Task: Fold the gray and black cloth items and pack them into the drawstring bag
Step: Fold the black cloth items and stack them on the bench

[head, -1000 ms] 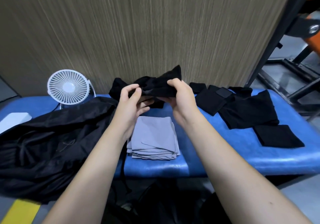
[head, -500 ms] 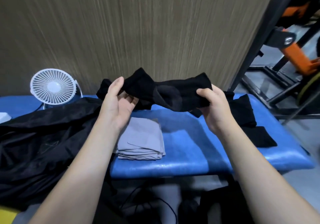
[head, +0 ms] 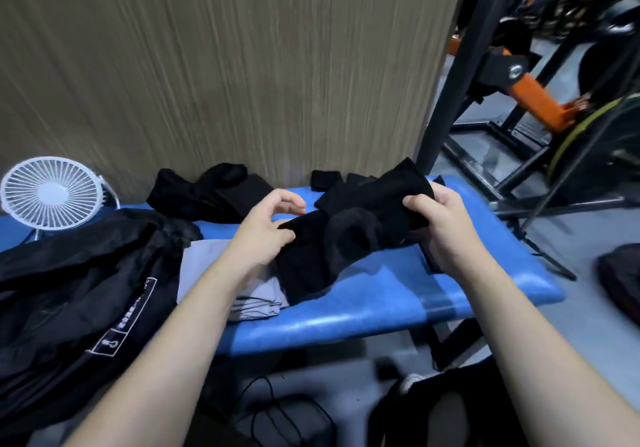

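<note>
- Our right hand (head: 441,225) is clamped on one end of a black cloth (head: 349,235), fingers curled over its top edge.
- Our left hand (head: 268,235) pinches the other end between thumb and fingers, the remaining fingers loosely curled.
- The cloth hangs between our hands just above the blue bench (head: 381,294), its lower part drooping onto the gray stack (head: 256,290).
- We judge it light, soft and floppy; it sags wherever unsupported, so corners or edges are the places to hold.
- It should not slip or break, but it bunches easily.
- We count one gray stack, one black heap (head: 207,193) by the wall, and a few folded black pieces (head: 325,180) behind our right hand; the exact number is hidden.
- One black bag (head: 69,280) lies at the left, near one white fan (head: 52,192).
</note>
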Demonstrator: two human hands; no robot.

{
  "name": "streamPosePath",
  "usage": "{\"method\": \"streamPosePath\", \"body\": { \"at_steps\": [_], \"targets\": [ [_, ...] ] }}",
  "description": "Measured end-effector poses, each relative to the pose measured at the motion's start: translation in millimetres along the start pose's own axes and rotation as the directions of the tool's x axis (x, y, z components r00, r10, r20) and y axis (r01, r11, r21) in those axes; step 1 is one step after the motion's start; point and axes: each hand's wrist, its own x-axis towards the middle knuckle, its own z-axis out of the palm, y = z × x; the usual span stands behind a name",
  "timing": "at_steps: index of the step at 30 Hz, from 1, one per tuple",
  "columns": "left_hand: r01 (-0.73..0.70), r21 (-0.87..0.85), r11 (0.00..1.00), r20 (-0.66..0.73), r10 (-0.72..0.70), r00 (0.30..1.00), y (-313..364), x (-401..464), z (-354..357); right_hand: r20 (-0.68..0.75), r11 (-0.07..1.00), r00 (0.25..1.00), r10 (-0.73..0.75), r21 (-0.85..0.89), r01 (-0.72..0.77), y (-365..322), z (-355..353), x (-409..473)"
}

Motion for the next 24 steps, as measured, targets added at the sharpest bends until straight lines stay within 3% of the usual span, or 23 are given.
{"method": "streamPosePath", "body": {
  "at_steps": [3, 7, 10, 14, 17, 19, 22, 24],
  "targets": [
    [-0.1, 0.338, 0.936, -0.056, 0.126, 0.99, 0, 6, 11, -0.033, 0.997, 0.999, 0.035, -0.068, -0.037, 0, -18, -1],
    [-0.098, 0.428, 0.899, -0.073, 0.142, 0.987, -1, 8, 28, -0.068, 0.929, 0.983, 0.169, -0.323, -0.182, 7, -45, -3],
    [-0.045, 0.487, 0.872, 0.003, 0.049, 0.999, -4, 11, 35, -0.08, 0.804, 0.958, 0.277, -0.527, -0.277, 14, -60, -6],
    [-0.07, 0.604, 0.794, 0.205, -0.07, 0.976, -10, 14, 46, -0.059, 0.573, 0.951, 0.305, -0.786, -0.232, 26, -72, -8],
    [-0.087, 0.699, 0.709, 0.224, -0.102, 0.969, -16, 9, 55, -0.05, 0.423, 0.927, 0.372, -0.879, -0.218, 32, -75, -9],
    [-0.109, 0.741, 0.663, 0.204, -0.068, 0.976, -19, 5, 63, -0.065, 0.396, 0.926, 0.371, -0.891, -0.221, 33, -75, -9],
    [-0.222, 0.859, 0.462, 0.189, 0.117, 0.975, -20, -5, 75, -0.143, 0.35, 0.942, 0.304, -0.903, -0.25, 33, -76, -7],
    [-0.27, 0.88, 0.391, 0.213, 0.182, 0.96, -22, -15, 80, -0.179, 0.332, 0.944, 0.278, -0.904, -0.269, 32, -77, -5]
  ]
}}
